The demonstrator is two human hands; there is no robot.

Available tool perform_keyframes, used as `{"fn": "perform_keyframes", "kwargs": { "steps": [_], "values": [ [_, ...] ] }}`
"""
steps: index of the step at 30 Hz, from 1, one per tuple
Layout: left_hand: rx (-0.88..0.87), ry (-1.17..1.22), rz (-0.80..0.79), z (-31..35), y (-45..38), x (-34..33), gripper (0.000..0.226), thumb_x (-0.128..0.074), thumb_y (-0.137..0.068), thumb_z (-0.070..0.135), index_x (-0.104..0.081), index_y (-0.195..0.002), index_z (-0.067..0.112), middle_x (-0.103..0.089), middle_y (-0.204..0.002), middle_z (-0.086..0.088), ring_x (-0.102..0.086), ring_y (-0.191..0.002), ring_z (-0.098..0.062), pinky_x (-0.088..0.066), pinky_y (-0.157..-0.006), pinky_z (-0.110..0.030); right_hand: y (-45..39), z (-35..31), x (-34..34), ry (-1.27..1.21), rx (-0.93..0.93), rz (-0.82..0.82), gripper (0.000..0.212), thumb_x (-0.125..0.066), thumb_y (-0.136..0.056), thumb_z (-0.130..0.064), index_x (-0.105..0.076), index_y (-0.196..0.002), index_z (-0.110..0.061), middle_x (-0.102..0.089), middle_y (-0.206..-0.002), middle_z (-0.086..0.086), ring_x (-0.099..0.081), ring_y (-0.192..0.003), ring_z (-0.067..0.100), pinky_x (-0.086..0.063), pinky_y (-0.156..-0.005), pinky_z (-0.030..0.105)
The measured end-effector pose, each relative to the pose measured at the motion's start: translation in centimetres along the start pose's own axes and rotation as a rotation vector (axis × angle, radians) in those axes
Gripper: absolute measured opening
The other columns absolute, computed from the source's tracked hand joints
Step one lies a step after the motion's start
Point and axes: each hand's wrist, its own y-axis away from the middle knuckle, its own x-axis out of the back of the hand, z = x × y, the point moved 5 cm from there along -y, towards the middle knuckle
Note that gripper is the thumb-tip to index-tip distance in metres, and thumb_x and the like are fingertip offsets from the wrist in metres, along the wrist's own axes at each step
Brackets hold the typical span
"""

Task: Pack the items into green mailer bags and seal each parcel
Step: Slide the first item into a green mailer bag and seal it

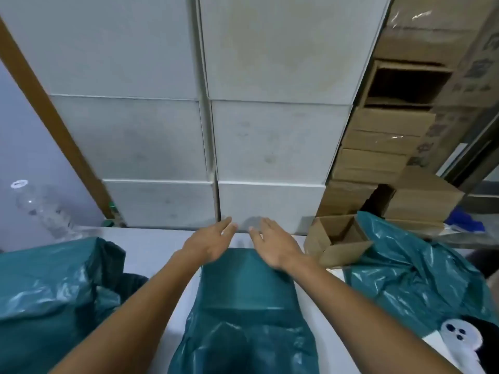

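A green mailer bag lies lengthwise in the middle of the white table, its far end flat and smooth, its near end crumpled. My left hand rests with straight fingers at the bag's far left corner. My right hand lies flat with straight fingers on the far right corner. Neither hand grips anything. What is inside the bag is hidden.
Heaps of green mailer bags lie at the left and the right. A small open cardboard box stands right of my hands. White boxes are stacked behind the table, brown cartons beside them. A clear plastic bottle stands far left.
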Motion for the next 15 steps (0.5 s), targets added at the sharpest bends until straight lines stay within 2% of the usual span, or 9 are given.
{"fn": "perform_keyframes", "kwargs": {
  "steps": [2, 4, 6, 8, 9, 11, 13, 15],
  "values": [
    [-0.016, 0.028, 0.051, -1.1, -0.9, -1.6, 0.065, -0.025, -0.108, 0.066, -0.034, -0.165, 0.036, -0.035, -0.172, 0.004, -0.032, -0.158, -0.026, -0.023, -0.127, -0.046, -0.6, 1.1, -1.5, 0.047, 0.029, 0.045, 0.064, -0.026, -0.113, -0.052, -0.032, -0.164, -0.014, -0.033, -0.172, 0.004, -0.029, -0.158, 0.021, -0.028, -0.124, 0.04],
    [-0.025, 0.07, 0.11, -2.3, -1.7, -2.9, 0.059, -0.034, -0.108, 0.062, -0.048, -0.158, 0.033, -0.048, -0.165, 0.002, -0.044, -0.151, -0.026, -0.03, -0.122, -0.043, -0.9, 2.0, -2.7, 0.093, 0.055, 0.102, 0.058, -0.029, -0.112, -0.052, -0.043, -0.158, -0.019, -0.046, -0.164, 0.003, -0.043, -0.149, 0.024, -0.035, -0.117, 0.039],
    [-0.041, 0.101, 0.177, -2.9, -1.9, -3.4, 0.048, -0.045, -0.104, 0.058, -0.067, -0.139, 0.032, -0.066, -0.146, 0.001, -0.059, -0.134, -0.026, -0.043, -0.113, -0.041, -0.8, 2.2, -3.3, 0.106, 0.081, 0.179, 0.054, -0.032, -0.11, -0.052, -0.052, -0.151, -0.022, -0.057, -0.156, 0.002, -0.052, -0.141, 0.027, -0.041, -0.111, 0.04],
    [-0.074, 0.104, 0.218, -3.3, -2.4, -3.7, 0.039, -0.053, -0.097, 0.055, -0.078, -0.108, 0.028, -0.078, -0.118, 0.001, -0.07, -0.11, -0.023, -0.053, -0.1, -0.04, -0.9, 2.5, -3.6, 0.107, 0.095, 0.221, 0.053, -0.033, -0.109, -0.054, -0.06, -0.142, -0.022, -0.066, -0.145, 0.003, -0.059, -0.133, 0.031, -0.047, -0.103, 0.042],
    [-0.079, 0.114, 0.239, -3.6, -2.7, -3.8, 0.038, -0.055, -0.096, 0.052, -0.077, -0.094, 0.022, -0.079, -0.102, 0.002, -0.071, -0.096, -0.022, -0.056, -0.091, -0.039, -1.0, 2.7, -3.8, 0.109, 0.094, 0.23, 0.052, -0.033, -0.108, -0.053, -0.064, -0.135, -0.021, -0.069, -0.139, 0.004, -0.061, -0.129, 0.032, -0.048, -0.097, 0.042],
    [-0.082, 0.15, 0.263, -3.6, -2.9, -3.7, 0.038, -0.056, -0.094, 0.045, -0.063, -0.073, 0.014, -0.068, -0.076, 0.002, -0.062, -0.073, -0.023, -0.049, -0.072, -0.035, -1.2, 2.8, -3.6, 0.121, 0.095, 0.249, 0.051, -0.032, -0.108, -0.053, -0.069, -0.109, -0.017, -0.074, -0.116, 0.006, -0.066, -0.111, 0.034, -0.045, -0.079, 0.04],
    [-0.087, 0.188, 0.268, -3.7, -2.4, -4.1, 0.032, -0.055, -0.093, 0.042, -0.055, -0.07, 0.019, -0.057, -0.07, -0.002, -0.054, -0.067, -0.022, -0.042, -0.066, -0.034, -0.7, 2.8, -3.9, 0.119, 0.116, 0.256, 0.055, -0.032, -0.107, -0.053, -0.069, -0.094, -0.014, -0.073, -0.096, 0.004, -0.066, -0.095, 0.032, -0.041, -0.069, 0.038],
    [-0.09, 0.21, 0.296, -3.7, -1.8, -4.3, 0.029, -0.055, -0.092, 0.04, -0.056, -0.071, 0.021, -0.058, -0.071, 0.001, -0.055, -0.07, -0.022, -0.041, -0.067, -0.034, -0.4, 3.0, -3.9, 0.099, 0.117, 0.255, 0.055, -0.033, -0.107, -0.052, -0.07, -0.091, -0.015, -0.072, -0.093, 0.003, -0.065, -0.091, 0.03, -0.042, -0.07, 0.038]
  ]
}}
